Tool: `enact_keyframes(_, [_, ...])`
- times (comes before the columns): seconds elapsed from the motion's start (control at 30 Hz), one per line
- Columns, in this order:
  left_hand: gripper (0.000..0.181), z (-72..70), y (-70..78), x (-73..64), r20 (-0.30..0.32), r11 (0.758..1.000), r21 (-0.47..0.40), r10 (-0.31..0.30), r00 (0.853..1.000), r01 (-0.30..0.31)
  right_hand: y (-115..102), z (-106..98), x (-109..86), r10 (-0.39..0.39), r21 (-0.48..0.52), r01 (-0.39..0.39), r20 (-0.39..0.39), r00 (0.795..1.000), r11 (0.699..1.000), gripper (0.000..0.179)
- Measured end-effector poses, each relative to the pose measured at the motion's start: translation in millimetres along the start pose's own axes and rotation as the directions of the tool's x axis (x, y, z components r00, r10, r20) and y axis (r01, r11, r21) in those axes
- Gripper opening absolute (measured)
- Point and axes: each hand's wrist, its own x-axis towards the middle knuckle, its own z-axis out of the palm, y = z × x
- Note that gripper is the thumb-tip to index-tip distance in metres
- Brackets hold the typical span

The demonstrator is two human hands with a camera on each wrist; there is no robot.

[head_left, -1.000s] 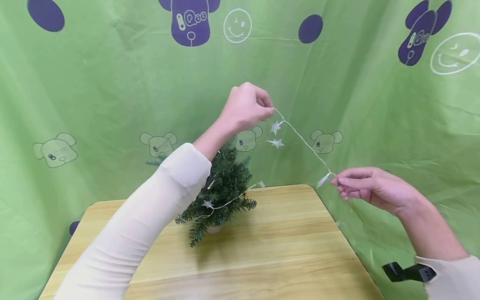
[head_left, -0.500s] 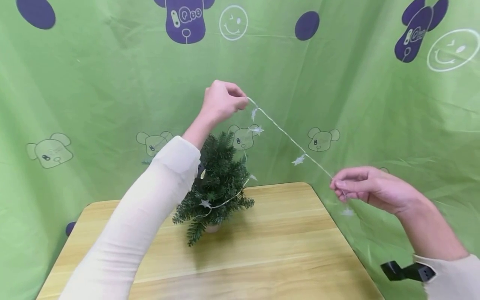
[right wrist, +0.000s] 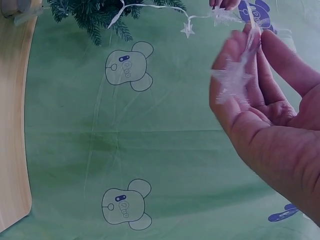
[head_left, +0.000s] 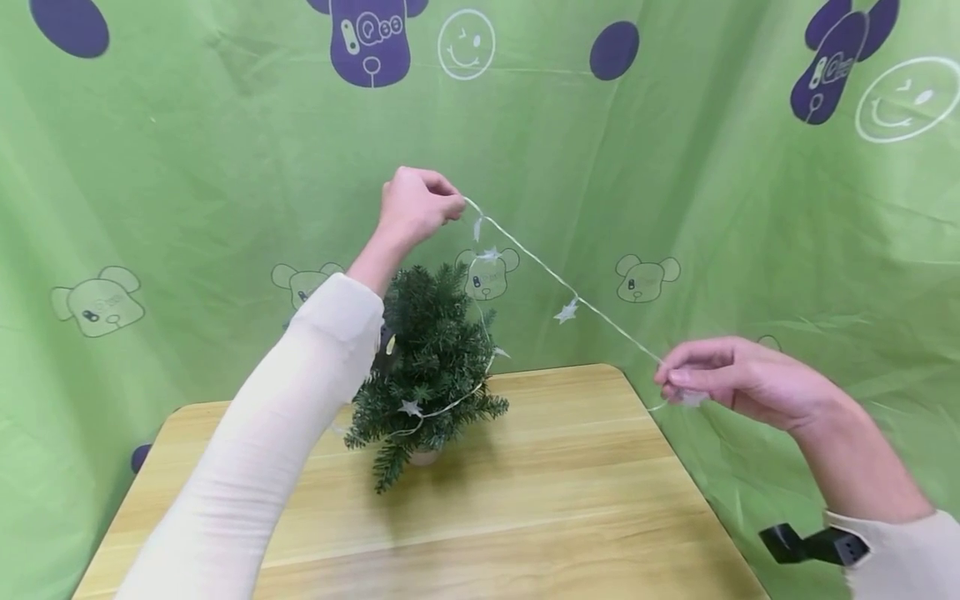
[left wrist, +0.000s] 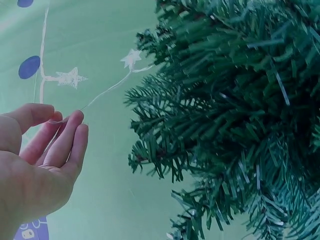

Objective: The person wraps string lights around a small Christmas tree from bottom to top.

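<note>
"Where does the tree (head_left: 438,358) stand?"
"On the bench (head_left: 540,508), toward the far side, about midway across. The cloth (head_left: 225,167) hangs behind it and along both sides."
"And the garland (head_left: 615,325)?"
"One stretch slants from the left fingers (head_left: 448,205), higher than the treetop, down to the right fingers (head_left: 712,379), past the bench's right edge in the head view. A star (head_left: 567,312) hangs between them."
"Anything on the tree?"
"Another stretch lies across its low front branches, with a second star (head_left: 411,408) there, then climbs along its right side."
"In front?"
"The left sleeve (head_left: 277,433), before the tree's left side."
</note>
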Motion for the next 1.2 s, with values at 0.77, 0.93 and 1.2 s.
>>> enact_keyframes(0.77, [0.013, 30.4, 9.3, -7.4, 0.173, 0.996, -0.083, -0.010, 0.985, 0.025, -1.5, 6.5, 0.2, 0.004, 0.016, -0.005, 0.068, 0.998, 1.000, 0.031])
enact_keyframes(0.93, [0.015, 15.9, 14.6, 1.2, 0.046, 0.989, -0.124, -0.079, 0.996, 0.084, -1.5, 6.5, -0.1, 0.024, 0.020, -0.025, 0.059, 0.998, 0.999, 0.030])
enact_keyframes(1.2, [0.019, 6.6, -9.5, 6.3, 0.069, 0.980, -0.134, -0.142, 0.987, 0.150, -1.6, 8.6, 6.1, 0.031, 0.059, -0.035, 0.066, 0.997, 0.998, 0.031])
